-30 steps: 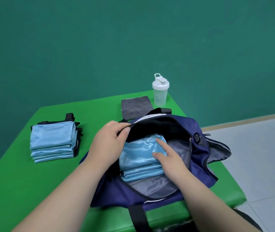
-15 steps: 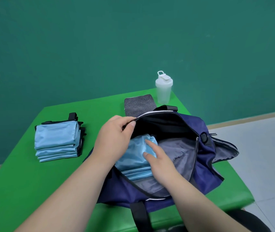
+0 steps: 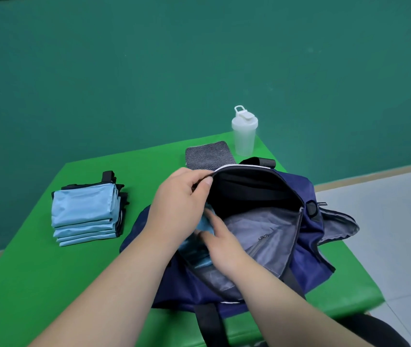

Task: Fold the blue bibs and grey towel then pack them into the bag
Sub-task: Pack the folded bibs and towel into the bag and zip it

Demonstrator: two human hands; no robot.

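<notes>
A navy bag (image 3: 307, 236) with a grey lining lies unzipped on the green table (image 3: 31, 269). My left hand (image 3: 177, 209) pinches the far rim of its opening and holds it up. My right hand (image 3: 220, 242) reaches inside with straight fingers and presses folded blue bibs (image 3: 202, 225) toward the bag's left end; my hands hide most of them. A second stack of folded blue bibs (image 3: 84, 216) with black straps sits on the table to the left. The folded grey towel (image 3: 209, 154) lies behind the bag.
A white shaker bottle (image 3: 244, 132) stands at the table's far right corner, next to the towel. The bag's black strap (image 3: 210, 324) hangs over the near edge. The green wall rises behind; grey floor lies to the right.
My right hand has pushed the bibs leftward, deeper into the bag, so they are now mostly hidden. My left hand has kept its hold on the rim.
</notes>
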